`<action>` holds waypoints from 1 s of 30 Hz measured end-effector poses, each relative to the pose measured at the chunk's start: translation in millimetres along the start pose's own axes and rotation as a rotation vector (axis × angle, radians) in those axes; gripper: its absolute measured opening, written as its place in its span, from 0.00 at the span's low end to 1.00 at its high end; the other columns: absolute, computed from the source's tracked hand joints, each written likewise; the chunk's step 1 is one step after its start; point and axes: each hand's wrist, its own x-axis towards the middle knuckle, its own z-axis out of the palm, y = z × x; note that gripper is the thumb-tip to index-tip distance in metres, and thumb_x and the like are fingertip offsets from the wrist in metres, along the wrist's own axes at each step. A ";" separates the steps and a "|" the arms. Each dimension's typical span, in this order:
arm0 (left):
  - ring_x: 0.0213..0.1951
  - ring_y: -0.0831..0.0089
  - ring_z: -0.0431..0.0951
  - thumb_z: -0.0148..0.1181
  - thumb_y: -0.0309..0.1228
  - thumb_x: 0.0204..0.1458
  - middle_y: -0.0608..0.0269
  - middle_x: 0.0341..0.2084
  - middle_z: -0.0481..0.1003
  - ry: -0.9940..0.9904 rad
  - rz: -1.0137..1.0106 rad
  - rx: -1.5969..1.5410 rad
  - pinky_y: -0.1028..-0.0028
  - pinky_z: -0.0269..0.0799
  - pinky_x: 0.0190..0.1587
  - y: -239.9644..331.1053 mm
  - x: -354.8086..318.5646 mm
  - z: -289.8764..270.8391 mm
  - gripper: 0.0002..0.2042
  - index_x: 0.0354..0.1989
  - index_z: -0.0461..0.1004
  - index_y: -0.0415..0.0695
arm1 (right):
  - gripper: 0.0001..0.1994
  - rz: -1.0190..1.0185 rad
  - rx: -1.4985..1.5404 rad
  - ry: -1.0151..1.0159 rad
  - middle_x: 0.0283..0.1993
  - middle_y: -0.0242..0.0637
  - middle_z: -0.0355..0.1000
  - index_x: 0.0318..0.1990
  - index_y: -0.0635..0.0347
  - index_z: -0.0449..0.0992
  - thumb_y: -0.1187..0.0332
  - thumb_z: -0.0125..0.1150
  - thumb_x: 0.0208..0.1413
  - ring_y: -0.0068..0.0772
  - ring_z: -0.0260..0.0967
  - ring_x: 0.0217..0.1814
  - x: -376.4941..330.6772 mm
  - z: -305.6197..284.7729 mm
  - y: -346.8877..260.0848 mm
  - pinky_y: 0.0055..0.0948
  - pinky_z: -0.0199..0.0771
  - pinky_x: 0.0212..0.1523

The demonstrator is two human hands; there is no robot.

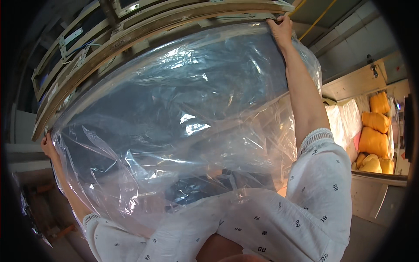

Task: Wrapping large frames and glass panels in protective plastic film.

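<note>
A plastic bag [174, 118] spreads before the person, between the left hand [47, 146] at its left edge and the right hand [281, 29] at its top. Behind it stands a wooden frame [131, 39]. Stuffed sacks [377, 131] lie far right on a shelf [379, 177].

both hands [281, 29] [47, 146] hold clear plastic sheet [183, 122] spread wide under wooden frame [144, 26].

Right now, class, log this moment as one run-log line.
left hand: grips plastic bag lower-left edge | right hand: grips its upper-right edge | bag: clear, spread wide before wooden frame | beside: yellow sacks
</note>
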 end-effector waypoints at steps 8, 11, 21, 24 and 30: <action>0.42 0.61 0.71 0.47 0.42 0.50 0.50 0.38 0.74 -0.006 -0.023 0.012 0.70 0.61 0.46 -5.4 -2.9 -12.4 0.22 0.42 0.72 0.33 | 0.19 0.061 0.111 0.003 0.33 0.45 0.63 0.29 0.66 0.67 0.60 0.64 0.35 0.40 0.61 0.36 5.6 0.7 -0.9 0.33 0.62 0.39; 0.44 0.59 0.70 0.46 0.41 0.51 0.49 0.40 0.73 0.020 -0.008 -0.028 0.69 0.61 0.47 15.4 -12.8 -15.4 0.22 0.42 0.71 0.33 | 0.19 0.118 0.154 0.021 0.32 0.44 0.64 0.29 0.67 0.67 0.59 0.63 0.36 0.40 0.61 0.35 6.1 -4.1 2.9 0.33 0.62 0.38; 0.31 0.79 0.67 0.54 0.40 0.52 0.66 0.26 0.71 -0.395 0.219 -0.050 0.79 0.63 0.37 68.9 -9.5 -85.2 0.14 0.30 0.73 0.39 | 0.12 0.745 1.583 -0.073 0.32 0.41 0.66 0.25 0.59 0.65 0.61 0.55 0.50 0.36 0.62 0.37 21.7 -87.7 75.2 0.34 0.65 0.40; 0.27 0.81 0.67 0.57 0.39 0.49 0.69 0.23 0.69 -0.200 0.089 -0.014 0.81 0.63 0.32 26.8 13.3 -179.6 0.11 0.27 0.72 0.42 | 0.14 1.008 1.567 -0.053 0.38 0.44 0.64 0.28 0.64 0.67 0.60 0.57 0.49 0.36 0.62 0.38 -42.8 -103.5 10.7 0.30 0.63 0.44; 0.43 0.51 0.71 0.55 0.30 0.44 0.48 0.41 0.71 -0.282 0.549 1.001 0.59 0.66 0.44 116.1 -16.0 -143.6 0.18 0.45 0.68 0.37 | 0.12 0.868 1.558 -0.293 0.38 0.42 0.64 0.30 0.63 0.67 0.62 0.55 0.52 0.38 0.62 0.47 -97.2 -148.9 -39.3 0.33 0.61 0.53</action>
